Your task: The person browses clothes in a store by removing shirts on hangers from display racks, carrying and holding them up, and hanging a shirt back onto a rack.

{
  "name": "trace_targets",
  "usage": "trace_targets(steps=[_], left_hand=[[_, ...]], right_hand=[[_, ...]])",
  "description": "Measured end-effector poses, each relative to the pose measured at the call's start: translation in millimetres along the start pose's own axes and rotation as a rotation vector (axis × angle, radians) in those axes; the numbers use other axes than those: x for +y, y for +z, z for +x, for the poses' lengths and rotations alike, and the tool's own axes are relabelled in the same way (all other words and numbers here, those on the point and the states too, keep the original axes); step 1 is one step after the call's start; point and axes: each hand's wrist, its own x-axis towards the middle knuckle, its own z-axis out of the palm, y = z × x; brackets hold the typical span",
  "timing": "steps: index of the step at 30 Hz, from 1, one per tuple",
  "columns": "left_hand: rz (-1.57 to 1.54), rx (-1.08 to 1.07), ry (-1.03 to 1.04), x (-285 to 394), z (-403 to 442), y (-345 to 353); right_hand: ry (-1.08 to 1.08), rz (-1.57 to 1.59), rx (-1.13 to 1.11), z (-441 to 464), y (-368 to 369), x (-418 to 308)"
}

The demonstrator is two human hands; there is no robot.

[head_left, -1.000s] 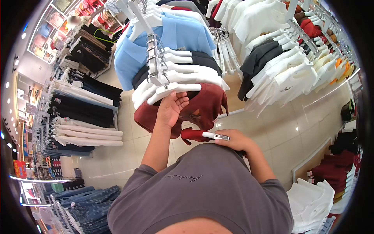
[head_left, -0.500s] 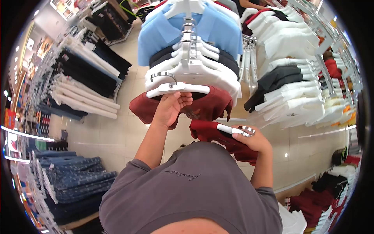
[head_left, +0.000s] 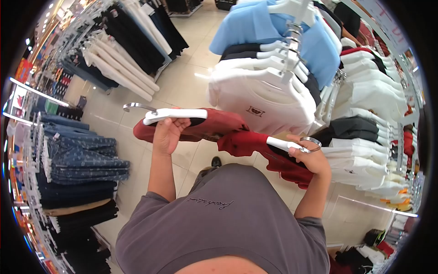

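Hands [head_left: 168,136] [head_left: 315,160] hold smooth white hangers [head_left: 189,113] [head_left: 279,144] — draped red shirts [head_left: 226,121] [head_left: 248,142].

One left hand [head_left: 167,137] and one right hand [head_left: 313,158] accounted for two white hangers [head_left: 185,113], two metal hooks [head_left: 138,104] and two red garments [head_left: 226,120] in the shop. Onlookers could count one emblem-printed white shirt [head_left: 276,109], one dark shoe [head_left: 216,161] and at least one light-blue shirt [head_left: 248,26]; pale trousers [head_left: 122,68] numbered several, packed too tightly for an exact tally.

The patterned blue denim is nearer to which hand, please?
Left: the left hand is right of the patterned blue denim, apart; the right hand is much farther right.
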Motion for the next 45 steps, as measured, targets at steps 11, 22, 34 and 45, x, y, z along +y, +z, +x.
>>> trace_targets(steps=[11,22,34,45], left_hand=[[0.076,0.31,0.337,70.2,-50.8,-69.4],[0.235,0.221,0.252,85.8,-54.9,-78.5],[0.122,0.047,0.23,99.3,-18.9,-105.0],[0.092,-0.073,0.065,93.2,9.5,-107.7]], right_hand=[[-0.135,0.003,-0.096,51.8,-6.0,-56.9],[-0.18,0.045,-0.035,75.8,-5.2,-106.9],[-0.16,0.122,0.036,100.8,17.7,-107.5],[-0.254,-0.09,0.283,105.8,31.4,-89.7]])
